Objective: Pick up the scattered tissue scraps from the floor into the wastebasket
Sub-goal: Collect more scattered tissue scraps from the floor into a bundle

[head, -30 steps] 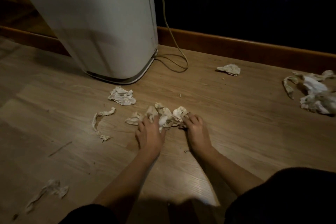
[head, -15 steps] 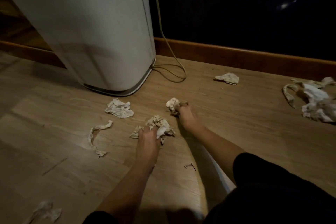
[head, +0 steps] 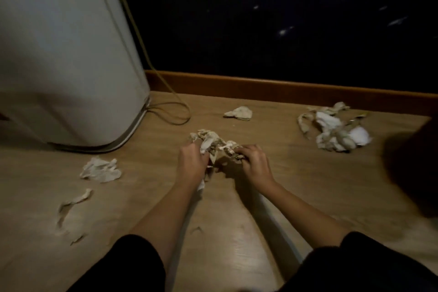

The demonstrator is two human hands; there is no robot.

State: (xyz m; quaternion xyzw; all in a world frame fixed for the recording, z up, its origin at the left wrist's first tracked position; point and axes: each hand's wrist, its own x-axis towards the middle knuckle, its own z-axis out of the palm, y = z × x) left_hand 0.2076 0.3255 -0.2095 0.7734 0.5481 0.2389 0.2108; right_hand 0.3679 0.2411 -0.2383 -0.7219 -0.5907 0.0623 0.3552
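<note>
A bunch of crumpled tissue scraps (head: 212,141) is held just above the wooden floor between my left hand (head: 192,166) and my right hand (head: 253,163), both closed on it. More scraps lie around: a crumpled wad (head: 100,170) to the left, a thin twisted strip (head: 73,201) nearer me on the left, a small scrap (head: 239,112) by the far baseboard, and a large pile (head: 334,131) to the right. No wastebasket shows for certain.
A tall white appliance (head: 66,59) stands at the back left, its cord (head: 170,111) looping on the floor. A wooden baseboard (head: 284,87) runs under a dark wall. A dark blurred shape (head: 412,168) sits at the right edge.
My right hand has come back from the far scrap with it and joined my left hand; both now hold the gathered bunch together. The camera has shifted left and forward.
</note>
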